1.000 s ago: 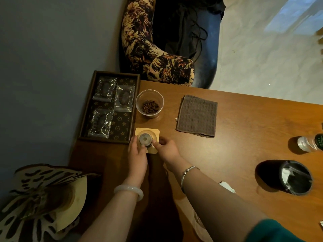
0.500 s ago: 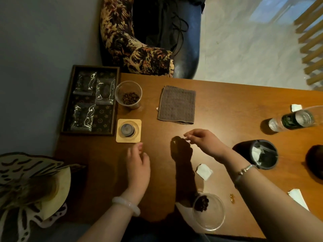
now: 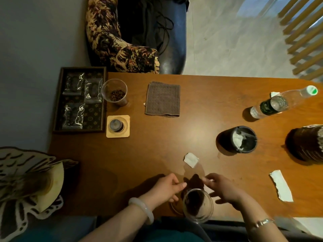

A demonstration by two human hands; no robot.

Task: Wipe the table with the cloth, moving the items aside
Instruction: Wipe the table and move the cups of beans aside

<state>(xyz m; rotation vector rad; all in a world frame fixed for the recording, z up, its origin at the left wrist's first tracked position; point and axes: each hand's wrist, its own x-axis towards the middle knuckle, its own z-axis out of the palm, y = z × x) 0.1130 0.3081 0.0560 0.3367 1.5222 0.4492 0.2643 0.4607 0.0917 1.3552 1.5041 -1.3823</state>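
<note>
Hands at the near glass cup, cloth untouched at the far side

Cloth (image 3: 162, 99), a brown folded square, lies flat toward the far edge of the wooden table (image 3: 201, 109), well apart from both hands. Left of it stands a clear cup of dark beans (image 3: 115, 92), just beside a dark tray (image 3: 57, 102) holding clear packets. In front of that cup a small dark-topped vessel (image 3: 116, 125) sits on a pale square coaster (image 3: 127, 117).

At the near edge of the table a clear glass cup (image 3: 198, 205) with dark contents stands between the two hands. The left hand (image 3: 164, 188) reaches in from the left with fingers loosely extended toward the cup; its grip looks released, holding nothing. The right hand (image 3: 223, 189) is curled at the cup's right side, fingers spread near the rim; whether that grip actually clasps the glass cannot be told, as the fingers are blurred.

A small white paper scrap (image 3: 191, 160) lies just beyond the hands. Further right are a black cup with white paper inside (image 3: 242, 139), a plastic water bottle (image 3: 279, 103) lying on its side, and a torn white strip (image 3: 281, 186).
</note>
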